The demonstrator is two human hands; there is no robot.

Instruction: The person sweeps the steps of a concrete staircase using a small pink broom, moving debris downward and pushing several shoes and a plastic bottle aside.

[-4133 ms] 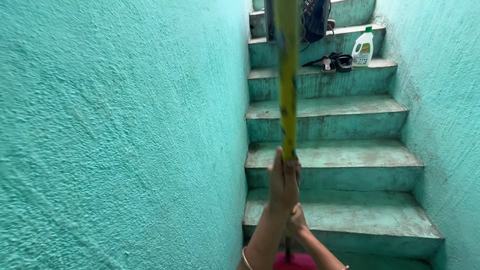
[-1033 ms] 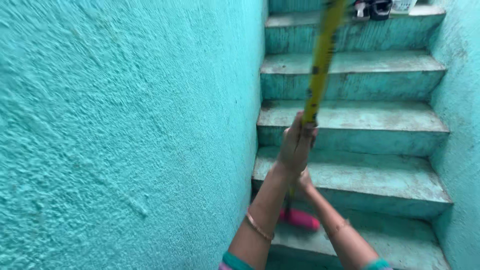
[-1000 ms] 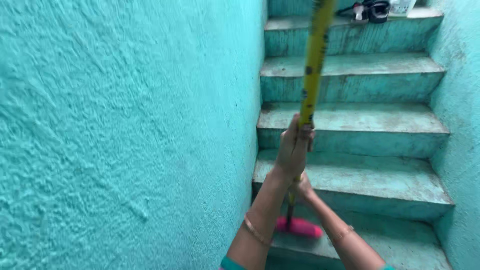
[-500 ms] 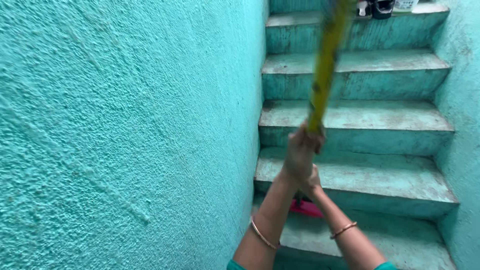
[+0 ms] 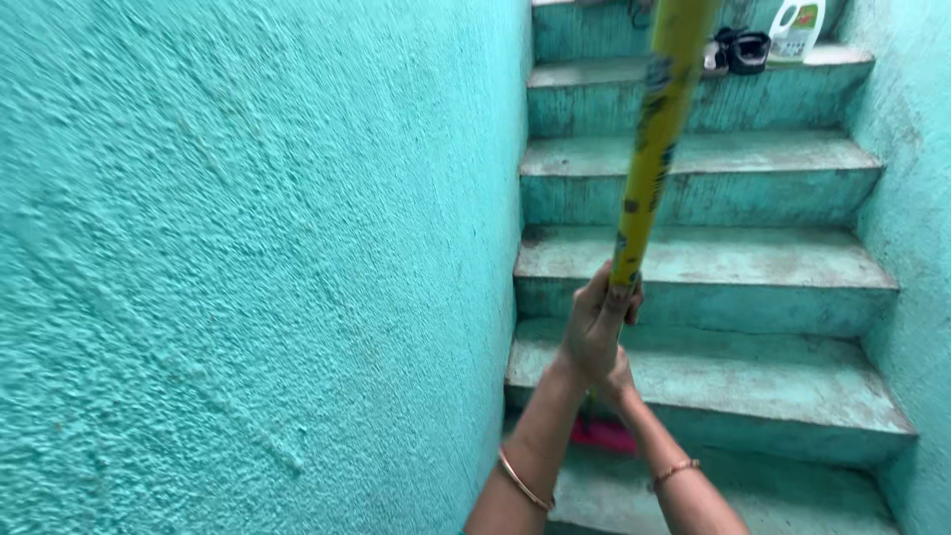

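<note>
- The left hand [image 5: 594, 327] is wrapped around a yellow broom handle [image 5: 654, 149], fingers curled closed about it just where the yellow sleeve ends; a thin bangle [image 5: 523, 482] sits on that forearm
- The right hand [image 5: 619, 381] lies directly beneath and partly behind the left one; it seems to clasp the same shaft lower down, but its fingers are hidden, so I cannot tell how firmly they are closed; a slim bracelet [image 5: 674, 473] circles that wrist
- The broom handle rises from the hands, tilted slightly to the right, and runs out of the top edge of the view; dark printed patches mark its yellow covering
- A pink broom head [image 5: 604, 436] shows below the hands, low against the riser of the second step from the bottom; it is blurred and mostly covered by the forearms
- The teal concrete stairs [image 5: 713, 263] climb away ahead, their treads worn pale and dusty
- A rough-textured teal wall [image 5: 258, 267] fills the whole left half; another teal wall [image 5: 906, 198] borders the steps on the right
- On an upper step rest a pair of dark sandals [image 5: 738, 52]; just beside them, to the right, stands a white plastic jug [image 5: 797, 28] with a coloured label
</note>
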